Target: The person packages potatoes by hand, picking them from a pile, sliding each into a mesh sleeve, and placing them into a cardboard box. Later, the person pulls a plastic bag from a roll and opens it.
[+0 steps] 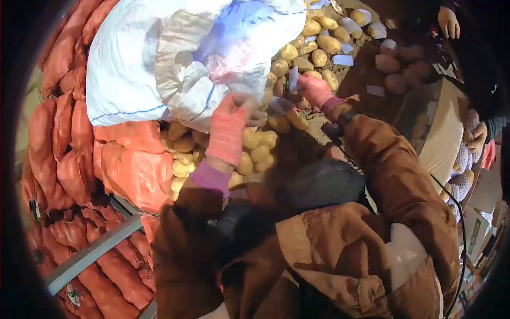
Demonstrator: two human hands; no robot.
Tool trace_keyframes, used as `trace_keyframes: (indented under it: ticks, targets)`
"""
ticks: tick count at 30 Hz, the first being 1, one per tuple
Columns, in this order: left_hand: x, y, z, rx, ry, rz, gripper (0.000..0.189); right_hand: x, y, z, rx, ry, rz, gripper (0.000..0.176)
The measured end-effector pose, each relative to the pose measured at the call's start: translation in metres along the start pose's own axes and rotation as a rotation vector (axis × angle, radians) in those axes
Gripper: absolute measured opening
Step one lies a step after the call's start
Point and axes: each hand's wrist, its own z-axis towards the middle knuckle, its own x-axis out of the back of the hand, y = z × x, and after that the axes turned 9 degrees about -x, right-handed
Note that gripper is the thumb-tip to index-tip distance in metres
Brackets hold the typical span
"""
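While my feed looks down past two brown sleeves (393, 165), I get the left hand (231, 117) first, bent at the white sack's lower edge, fingers curled; can't tell whether they pinch anything. Probably there to hold the slack sack (133, 74) off the potatoes. Right hand (315, 90) reaches farther out, fingers pressed together on a pale slip (293, 78), low grip, likely so most of its length stays free. Slip is just beyond the sack's right side, over the potato pile; long axis runs roughly away from me, free end pointing to the far side, gripped end toward my right wrist. Potatoes (328, 44) behind it lie loose, long axes mixed, with more slips (342, 59) lying among them, perhaps for easy reach. Farthest, upper right: another person's hand (449, 22), hanging down, fingers' grip unclear.
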Motion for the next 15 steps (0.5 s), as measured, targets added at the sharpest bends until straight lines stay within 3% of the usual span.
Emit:
trace_keyframes:
  ticks: [2,4,7,9,10,11,13,15]
  targets:
    - [0.01,-0.023,0.018,-0.103,-0.018,0.23,0.021,0.036,-0.014,0.01,-0.273,-0.12,0.463,0.031]
    - [0.005,-0.035,0.029,-0.199,-0.048,0.385,0.027,0.109,-0.053,-0.008,-0.164,-0.302,1.028,0.036]
    - [-0.013,-0.025,0.032,-0.216,-0.208,0.596,0.034,0.137,-0.078,-0.016,0.065,-0.388,1.202,0.034]
    - [-0.007,-0.026,0.04,-0.379,-0.278,0.929,0.038,0.139,-0.077,-0.007,0.303,-0.187,0.843,0.031]
    - [-0.012,-0.022,0.036,-0.258,-0.226,0.688,0.038,0.144,-0.08,-0.005,0.416,-0.085,0.66,0.03]
    - [-0.016,-0.017,0.032,-0.152,-0.149,0.444,0.039,0.145,-0.086,-0.006,0.463,0.189,0.224,0.029]
    - [0.009,-0.062,0.048,-0.273,-0.268,0.434,0.037,0.151,-0.099,-0.011,0.502,0.267,0.159,0.028]
    - [0.016,-0.073,0.052,-0.163,-0.297,0.372,0.034,0.153,-0.109,-0.016,0.506,0.287,0.218,0.025]
